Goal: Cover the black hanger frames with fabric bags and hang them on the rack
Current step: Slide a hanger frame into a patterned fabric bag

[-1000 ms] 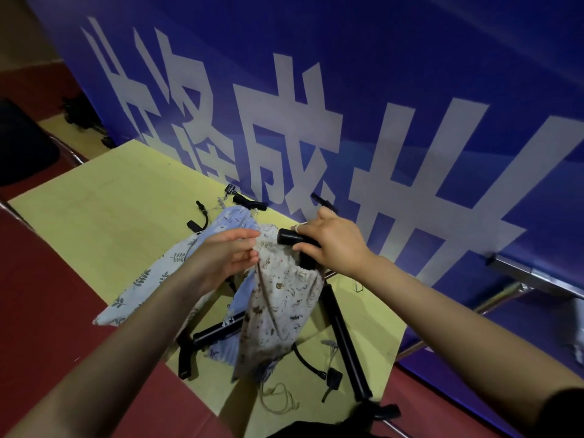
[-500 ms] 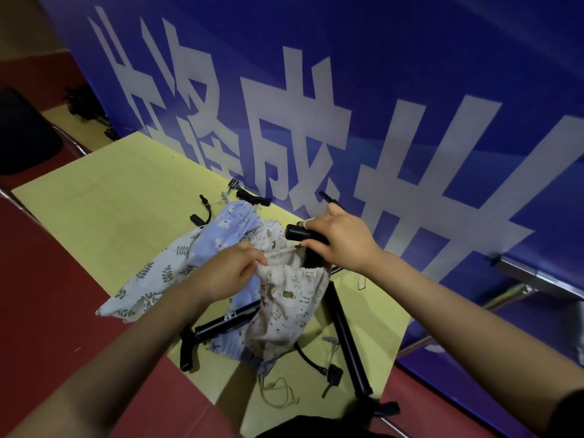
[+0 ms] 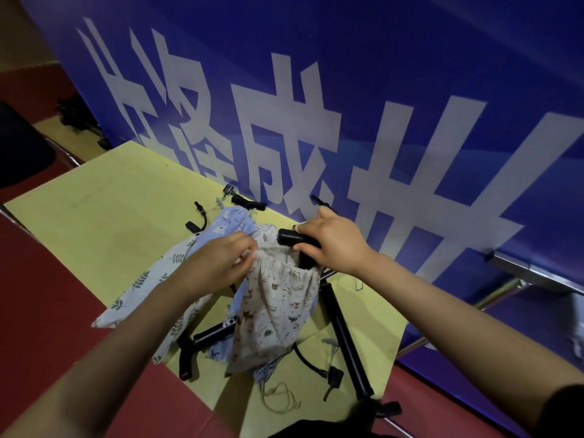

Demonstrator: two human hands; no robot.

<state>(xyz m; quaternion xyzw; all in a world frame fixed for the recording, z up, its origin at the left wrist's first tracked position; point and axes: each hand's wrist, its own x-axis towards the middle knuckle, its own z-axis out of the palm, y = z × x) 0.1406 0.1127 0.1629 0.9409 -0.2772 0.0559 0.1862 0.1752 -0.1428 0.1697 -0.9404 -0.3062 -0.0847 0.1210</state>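
A beige cat-print drawstring bag (image 3: 275, 311) hangs over a black hanger frame above the yellow table (image 3: 104, 222). My left hand (image 3: 221, 263) pinches the gathered mouth of the bag at its left side. My right hand (image 3: 331, 245) grips the black top bar (image 3: 289, 238) of the frame that sticks out of the bag's mouth. Beneath lie a blue flowered bag (image 3: 232, 224) and a pale leaf-print bag (image 3: 142, 286), partly hidden by my left arm. Black frame legs (image 3: 346, 339) spread out under the bags.
A big blue banner with white characters (image 3: 316, 121) stands right behind the table. Loose black clips and cords (image 3: 197, 218) lie on the table near the banner, and another clip on a cord (image 3: 333, 376) at the front. A metal rail (image 3: 534, 273) runs at the right.
My left hand has slid up from the side of the beige bag to its mouth and now pinches the gathered edge. The bag's mouth sits higher round the frame bar.
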